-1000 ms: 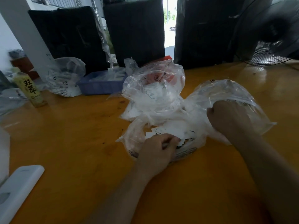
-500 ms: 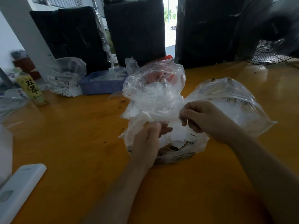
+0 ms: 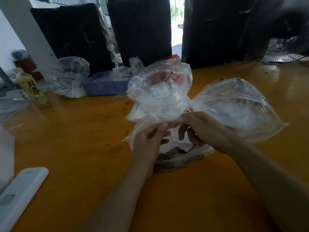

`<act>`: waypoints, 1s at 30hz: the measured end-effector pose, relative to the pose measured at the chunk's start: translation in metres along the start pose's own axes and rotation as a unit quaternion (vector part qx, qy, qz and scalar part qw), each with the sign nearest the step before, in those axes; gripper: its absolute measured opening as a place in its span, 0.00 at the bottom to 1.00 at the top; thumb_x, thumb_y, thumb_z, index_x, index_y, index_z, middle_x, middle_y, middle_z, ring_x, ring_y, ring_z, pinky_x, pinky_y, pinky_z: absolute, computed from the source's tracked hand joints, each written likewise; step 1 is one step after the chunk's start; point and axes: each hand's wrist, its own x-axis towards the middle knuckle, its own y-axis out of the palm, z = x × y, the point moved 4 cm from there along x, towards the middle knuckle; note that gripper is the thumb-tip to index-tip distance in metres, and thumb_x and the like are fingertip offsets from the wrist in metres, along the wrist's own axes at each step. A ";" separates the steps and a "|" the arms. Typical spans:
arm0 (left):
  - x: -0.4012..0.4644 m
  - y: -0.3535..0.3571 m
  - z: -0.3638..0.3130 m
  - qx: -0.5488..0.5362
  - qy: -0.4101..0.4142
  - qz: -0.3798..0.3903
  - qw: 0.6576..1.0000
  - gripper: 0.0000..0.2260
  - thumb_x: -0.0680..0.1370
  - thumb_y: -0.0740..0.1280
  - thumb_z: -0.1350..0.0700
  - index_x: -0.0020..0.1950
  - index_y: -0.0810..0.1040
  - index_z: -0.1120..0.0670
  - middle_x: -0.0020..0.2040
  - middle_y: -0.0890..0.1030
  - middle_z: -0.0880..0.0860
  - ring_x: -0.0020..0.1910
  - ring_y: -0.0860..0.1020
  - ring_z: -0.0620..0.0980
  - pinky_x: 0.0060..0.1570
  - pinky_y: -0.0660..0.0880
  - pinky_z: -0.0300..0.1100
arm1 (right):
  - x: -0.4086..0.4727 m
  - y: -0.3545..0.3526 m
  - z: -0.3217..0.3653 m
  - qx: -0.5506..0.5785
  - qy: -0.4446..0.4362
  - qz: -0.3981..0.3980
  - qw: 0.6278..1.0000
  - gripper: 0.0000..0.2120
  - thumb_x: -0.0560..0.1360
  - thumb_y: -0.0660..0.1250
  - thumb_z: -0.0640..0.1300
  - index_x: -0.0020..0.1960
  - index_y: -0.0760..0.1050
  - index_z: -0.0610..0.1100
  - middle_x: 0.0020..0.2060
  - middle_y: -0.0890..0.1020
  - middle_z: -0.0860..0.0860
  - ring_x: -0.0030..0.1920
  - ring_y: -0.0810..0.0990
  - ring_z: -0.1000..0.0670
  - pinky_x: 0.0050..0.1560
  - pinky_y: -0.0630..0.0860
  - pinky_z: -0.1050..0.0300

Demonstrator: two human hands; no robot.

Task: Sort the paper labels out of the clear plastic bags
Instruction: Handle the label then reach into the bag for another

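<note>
Clear plastic bag (image 3: pixel 167 118) pinched at its top by left hand (image 3: pixel 150 139) and right hand (image 3: pixel 205 131), paper labels (image 3: pixel 180 144) inside, on orange table (image 3: pixel 75 148).

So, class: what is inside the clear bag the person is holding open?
White paper labels show through the bag that both hands grip; what lies beneath them is covered.

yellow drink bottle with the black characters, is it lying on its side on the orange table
No, the yellow drink bottle stands upright on the orange wooden table, far left.
</note>
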 end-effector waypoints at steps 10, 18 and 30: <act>0.002 0.000 0.005 0.009 -0.018 -0.024 1.000 0.10 0.83 0.69 0.48 0.52 0.88 0.50 0.51 0.88 0.44 0.50 0.86 0.43 0.44 0.82 0.35 | 0.002 -0.008 0.004 -0.168 -0.064 -0.114 0.977 0.09 0.81 0.67 0.55 0.44 0.80 0.53 0.37 0.84 0.60 0.29 0.76 0.62 0.31 0.70 0.68; 0.006 -0.005 0.013 -0.096 -0.055 -0.025 0.994 0.03 0.80 0.74 0.57 0.52 0.86 0.53 0.50 0.89 0.53 0.49 0.88 0.52 0.39 0.82 0.38 | 0.006 -0.005 0.001 -0.284 -0.073 -0.126 0.948 0.16 0.83 0.61 0.58 0.44 0.79 0.51 0.35 0.82 0.59 0.30 0.77 0.60 0.30 0.70 0.67; 0.007 -0.004 0.015 -0.238 -0.095 -0.041 0.966 0.12 0.75 0.75 0.59 0.56 0.84 0.63 0.52 0.88 0.61 0.50 0.88 0.59 0.48 0.84 0.40 | 0.011 -0.015 -0.014 -0.415 -0.009 -0.086 0.906 0.11 0.80 0.66 0.49 0.46 0.84 0.46 0.40 0.85 0.51 0.38 0.80 0.53 0.41 0.79 0.57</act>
